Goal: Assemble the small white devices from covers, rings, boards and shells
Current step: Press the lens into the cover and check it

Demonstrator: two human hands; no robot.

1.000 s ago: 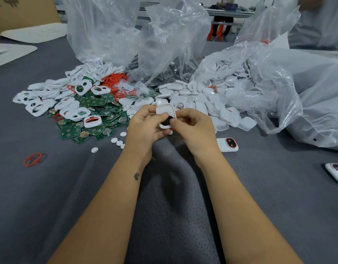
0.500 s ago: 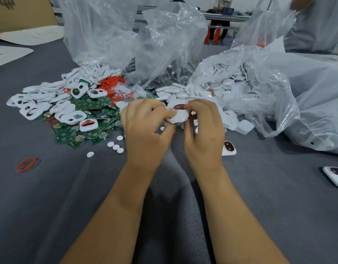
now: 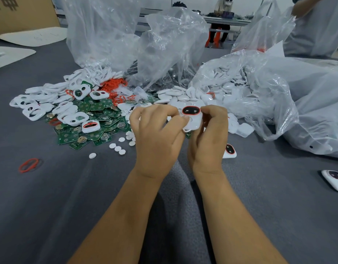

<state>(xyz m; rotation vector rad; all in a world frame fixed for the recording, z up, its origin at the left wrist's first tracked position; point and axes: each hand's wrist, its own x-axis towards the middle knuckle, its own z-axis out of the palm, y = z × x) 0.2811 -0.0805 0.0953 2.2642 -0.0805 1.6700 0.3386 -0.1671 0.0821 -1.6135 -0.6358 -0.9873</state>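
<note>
A small white device (image 3: 192, 119) with a red-rimmed dark window is held between both hands above the grey table. My left hand (image 3: 156, 138) pinches its left edge with curled fingers. My right hand (image 3: 209, 138) grips its right side, thumb and fingers wrapped round it. Behind lie white covers (image 3: 40, 109), green boards (image 3: 99, 113), orange-red rings (image 3: 114, 84) and white shells (image 3: 181, 96) in heaps.
Finished devices lie at right (image 3: 230, 150) and far right (image 3: 333, 179). A loose red ring (image 3: 29, 164) and small white discs (image 3: 117, 148) sit on the grey cloth (image 3: 59, 197). Clear plastic bags (image 3: 164, 46) stand behind; a person stands at the top right.
The device has been turned in my hands, so its red-rimmed window now faces up. Both hands have stayed together over the table.
</note>
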